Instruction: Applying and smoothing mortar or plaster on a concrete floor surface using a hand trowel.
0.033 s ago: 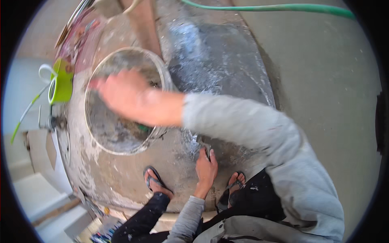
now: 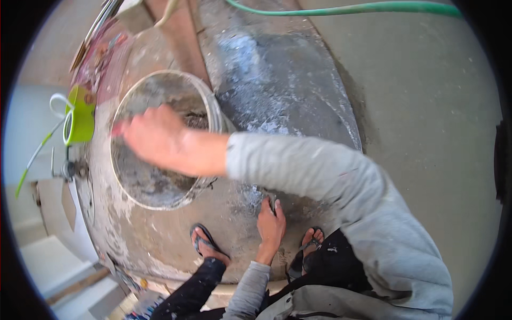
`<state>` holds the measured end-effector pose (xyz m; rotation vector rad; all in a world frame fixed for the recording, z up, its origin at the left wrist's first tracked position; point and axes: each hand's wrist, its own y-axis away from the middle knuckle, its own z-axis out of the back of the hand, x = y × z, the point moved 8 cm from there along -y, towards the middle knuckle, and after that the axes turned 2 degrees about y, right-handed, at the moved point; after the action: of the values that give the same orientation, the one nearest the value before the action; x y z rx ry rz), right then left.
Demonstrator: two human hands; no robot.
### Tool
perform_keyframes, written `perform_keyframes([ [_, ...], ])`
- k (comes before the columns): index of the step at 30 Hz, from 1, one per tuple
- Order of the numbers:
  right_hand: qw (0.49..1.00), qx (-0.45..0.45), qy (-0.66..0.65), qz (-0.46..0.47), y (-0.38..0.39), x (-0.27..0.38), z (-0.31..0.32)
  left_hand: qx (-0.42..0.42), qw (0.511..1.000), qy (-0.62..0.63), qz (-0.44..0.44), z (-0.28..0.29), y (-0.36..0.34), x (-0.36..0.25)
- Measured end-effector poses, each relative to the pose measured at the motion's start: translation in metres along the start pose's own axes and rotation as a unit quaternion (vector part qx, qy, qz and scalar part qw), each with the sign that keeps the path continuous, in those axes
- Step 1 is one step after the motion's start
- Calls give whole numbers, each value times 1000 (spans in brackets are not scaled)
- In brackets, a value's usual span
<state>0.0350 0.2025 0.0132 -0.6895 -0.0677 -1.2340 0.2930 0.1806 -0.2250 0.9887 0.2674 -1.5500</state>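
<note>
A large round bucket (image 2: 124, 176), whitish and crusted with grey residue, stands on the floor before me, left of centre. Across its mouth reaches my right hand (image 2: 160, 140), fingers curled into a fist. A small red end shows beyond the knuckles; the rest of that thing is hidden. Wet, dark grit (image 2: 197, 120) lies inside the bucket. Lower down, between my feet, my left hand (image 2: 271, 226) is closed around a small dark grey object (image 2: 271, 200) with its tip at a wet grey patch. Its kind is too unclear to name.
Whitish smears mark a dark slab (image 2: 298, 80) right of the bucket. A green hose (image 2: 368, 7) crosses the far side. Wooden boards (image 2: 178, 37) and a pale block (image 2: 134, 15) lie at the back left. A lime-green container (image 2: 82, 114) is at the left.
My right hand and sleeve have shifted slightly left over the bucket. A green spot seen inside it before is now hidden. The whole view has tilted slightly; my left hand stays put.
</note>
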Motion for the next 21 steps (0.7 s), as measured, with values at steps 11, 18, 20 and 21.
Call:
perform_keyframes([
  [11,979,-203,-31,-12,140,-135,163,27,996,-47,69,-3,-5,39],
  [18,982,82,103,-134,193,-375,-15,35,994,-40,93,-13,-4,74],
  [20,990,66,103,-73,154,-391,-60,43,993,-54,96,-23,-11,75],
  [21,990,64,102,-70,134,-401,-81,58,992,-64,91,-30,-16,74],
])
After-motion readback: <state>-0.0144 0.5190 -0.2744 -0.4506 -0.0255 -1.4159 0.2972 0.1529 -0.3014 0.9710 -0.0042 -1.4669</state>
